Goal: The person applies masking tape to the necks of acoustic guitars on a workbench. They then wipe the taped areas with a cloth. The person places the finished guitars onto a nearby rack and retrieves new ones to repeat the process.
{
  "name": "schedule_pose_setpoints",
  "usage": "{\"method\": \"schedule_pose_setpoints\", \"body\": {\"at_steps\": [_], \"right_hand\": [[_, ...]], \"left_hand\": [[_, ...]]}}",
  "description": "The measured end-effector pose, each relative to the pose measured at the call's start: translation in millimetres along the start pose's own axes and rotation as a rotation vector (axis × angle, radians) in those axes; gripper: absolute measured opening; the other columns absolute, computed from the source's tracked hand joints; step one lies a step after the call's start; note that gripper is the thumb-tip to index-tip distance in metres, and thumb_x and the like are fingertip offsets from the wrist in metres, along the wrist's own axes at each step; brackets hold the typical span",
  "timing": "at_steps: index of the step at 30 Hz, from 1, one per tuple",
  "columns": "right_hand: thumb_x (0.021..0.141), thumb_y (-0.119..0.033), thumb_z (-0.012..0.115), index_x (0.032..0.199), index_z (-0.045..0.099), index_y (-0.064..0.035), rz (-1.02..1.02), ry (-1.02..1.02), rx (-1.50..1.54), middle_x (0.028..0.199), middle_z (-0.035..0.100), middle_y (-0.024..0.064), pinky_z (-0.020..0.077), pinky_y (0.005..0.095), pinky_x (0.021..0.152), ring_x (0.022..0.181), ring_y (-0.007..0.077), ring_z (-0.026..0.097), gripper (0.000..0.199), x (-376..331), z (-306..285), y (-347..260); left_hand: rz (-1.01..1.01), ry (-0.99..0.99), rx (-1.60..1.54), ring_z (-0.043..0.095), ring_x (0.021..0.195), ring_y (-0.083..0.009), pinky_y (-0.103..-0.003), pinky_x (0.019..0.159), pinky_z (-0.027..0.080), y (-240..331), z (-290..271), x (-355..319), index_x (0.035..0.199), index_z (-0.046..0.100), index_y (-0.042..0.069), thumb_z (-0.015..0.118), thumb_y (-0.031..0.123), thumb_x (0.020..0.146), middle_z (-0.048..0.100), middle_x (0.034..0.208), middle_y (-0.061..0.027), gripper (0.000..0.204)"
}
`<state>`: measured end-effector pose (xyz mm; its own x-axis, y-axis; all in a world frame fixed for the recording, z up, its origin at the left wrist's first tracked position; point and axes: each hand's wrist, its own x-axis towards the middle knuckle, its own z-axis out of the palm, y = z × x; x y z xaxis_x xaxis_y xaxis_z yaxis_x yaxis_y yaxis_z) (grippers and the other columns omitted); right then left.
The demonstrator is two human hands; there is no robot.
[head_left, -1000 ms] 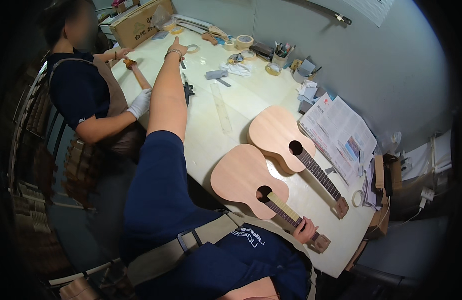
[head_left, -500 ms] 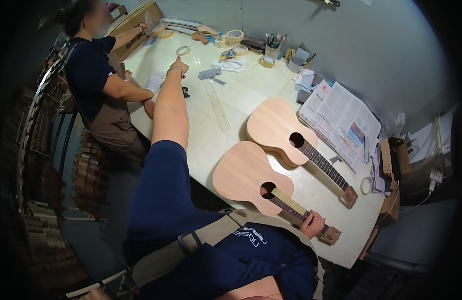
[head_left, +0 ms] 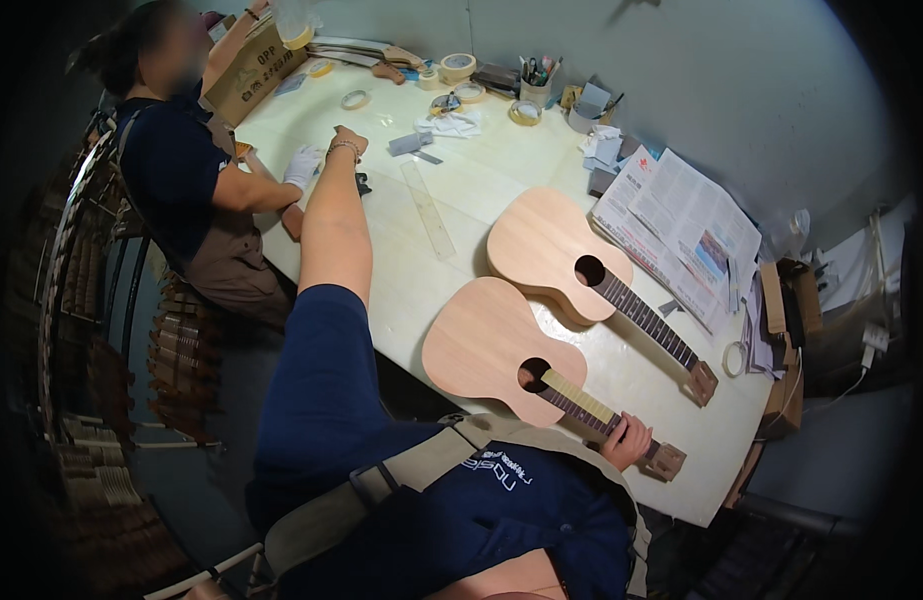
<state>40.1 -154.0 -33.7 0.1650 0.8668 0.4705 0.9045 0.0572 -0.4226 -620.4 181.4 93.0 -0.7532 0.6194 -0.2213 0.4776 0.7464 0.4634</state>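
My left arm reaches far across the table, and my left hand (head_left: 349,143) is above the table near a roll of tape (head_left: 355,99). Its fingers look curled, one jutting out, with nothing visible in them. My right hand (head_left: 627,443) is wrapped round the neck of the nearer unfinished guitar (head_left: 486,335), close to its headstock. Pale masking tape (head_left: 579,392) covers part of that fretboard. Just beyond lies a second bare-wood guitar (head_left: 537,240), its dark fretboard uncovered. Between my left hand and the guitars lies a clear ruler (head_left: 427,210).
A co-worker (head_left: 171,170) stands at the left table edge, one hand in a white glove (head_left: 303,165). A cardboard box (head_left: 256,75) and a plastic bag (head_left: 297,14) are there. Newspapers (head_left: 681,230), a pen cup (head_left: 537,92) and several tape rolls (head_left: 458,68) line the wall.
My left hand has drawn back slightly and its pointing finger has lowered to the left. The co-worker's far arm and the plastic bag have risen. My right hand stays on the guitar neck.
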Motion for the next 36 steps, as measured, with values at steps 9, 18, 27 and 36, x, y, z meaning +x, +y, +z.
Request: {"method": "schedule_pose_setpoints", "body": {"at_steps": [9, 18, 27, 36], "right_hand": [[0.087, -0.011, 0.051, 0.094, 0.061, -0.0072, 0.031, -0.023, 0.004, 0.093, 0.059, 0.0089, 0.0295, 0.0477, 0.102, 0.096, 0.0264, 0.054, 0.013, -1, -3, -3], [0.087, -0.01, 0.05, 0.094, 0.061, -0.0072, 0.039, -0.029, -0.007, 0.093, 0.059, 0.0091, 0.0291, 0.0472, 0.102, 0.096, 0.0263, 0.054, 0.013, 2, -7, -9], [0.087, -0.01, 0.048, 0.095, 0.061, -0.0073, 0.054, -0.06, -0.04, 0.093, 0.059, 0.0091, 0.029, 0.0475, 0.101, 0.096, 0.0262, 0.054, 0.014, 4, -10, -10], [0.087, -0.01, 0.047, 0.094, 0.06, -0.007, 0.082, -0.071, -0.071, 0.094, 0.058, 0.009, 0.0287, 0.0483, 0.101, 0.097, 0.0269, 0.054, 0.015, 2, -8, -13]], "left_hand": [[-0.044, 0.42, -0.212, 0.024, 0.129, -0.0357, -0.048, 0.096, 0.038, 1, 3, -35, 0.144, 0.005, 0.004, 0.075, 0.062, 0.055, 0.02, 0.14, -0.0229, 0.127], [0.374, 0.505, -0.455, 0.019, 0.131, -0.041, -0.046, 0.106, 0.023, 37, 45, -34, 0.14, 0.007, -0.009, 0.073, 0.069, 0.051, 0.022, 0.137, -0.033, 0.135], [0.6, -0.127, -1.03, 0.066, 0.075, -0.0199, -0.028, 0.066, 0.053, 72, 93, -44, 0.099, 0.06, -0.003, 0.057, 0.011, 0.089, 0.066, 0.086, -0.0105, 0.018], [0.894, 0.307, -0.559, 0.045, 0.111, -0.0373, -0.046, 0.095, 0.035, 21, 143, -102, 0.115, 0.051, -0.005, 0.073, 0.044, 0.071, 0.052, 0.113, -0.023, 0.069]]}}
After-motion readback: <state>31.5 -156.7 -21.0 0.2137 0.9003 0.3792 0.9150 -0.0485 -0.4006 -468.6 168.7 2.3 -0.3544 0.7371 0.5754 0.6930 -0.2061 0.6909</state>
